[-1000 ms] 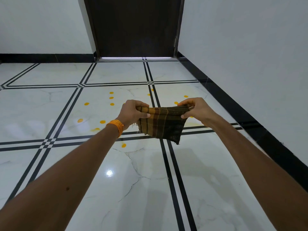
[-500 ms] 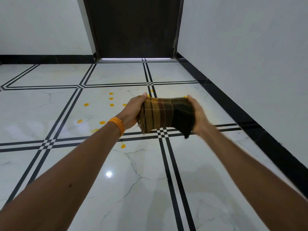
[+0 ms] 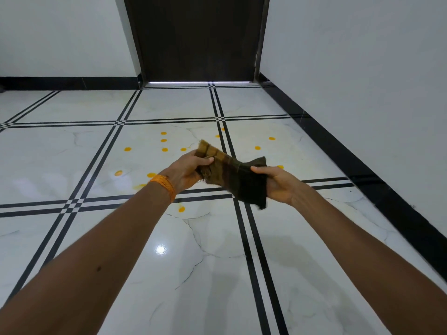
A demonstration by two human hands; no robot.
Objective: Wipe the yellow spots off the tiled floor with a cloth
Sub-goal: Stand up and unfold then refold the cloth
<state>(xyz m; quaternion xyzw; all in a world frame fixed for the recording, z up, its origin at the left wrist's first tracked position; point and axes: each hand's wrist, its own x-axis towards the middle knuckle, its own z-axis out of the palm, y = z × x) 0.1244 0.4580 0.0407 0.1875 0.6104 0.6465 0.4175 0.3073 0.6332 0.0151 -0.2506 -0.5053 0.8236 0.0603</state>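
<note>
A brown checked cloth (image 3: 232, 175), folded and tilted down to the right, hangs in the air between both hands. My left hand (image 3: 187, 171), with an orange band at the wrist, grips its upper left end. My right hand (image 3: 278, 183) holds its lower right end from beneath, thumb on top. Several yellow spots (image 3: 164, 149) dot the white tiled floor (image 3: 72, 153) beyond and below the cloth; one spot (image 3: 181, 209) lies nearer, just past the black tile lines. Some spots are hidden behind the cloth and hands.
A dark closed door (image 3: 198, 37) stands at the far end. A white wall with a black skirting (image 3: 362, 165) runs along the right side. Black double lines (image 3: 249, 238) cross the glossy floor.
The cloth went from spread flat between my hands to folded and tilted. My right hand dropped lower and turned under it, and my left hand stayed higher.
</note>
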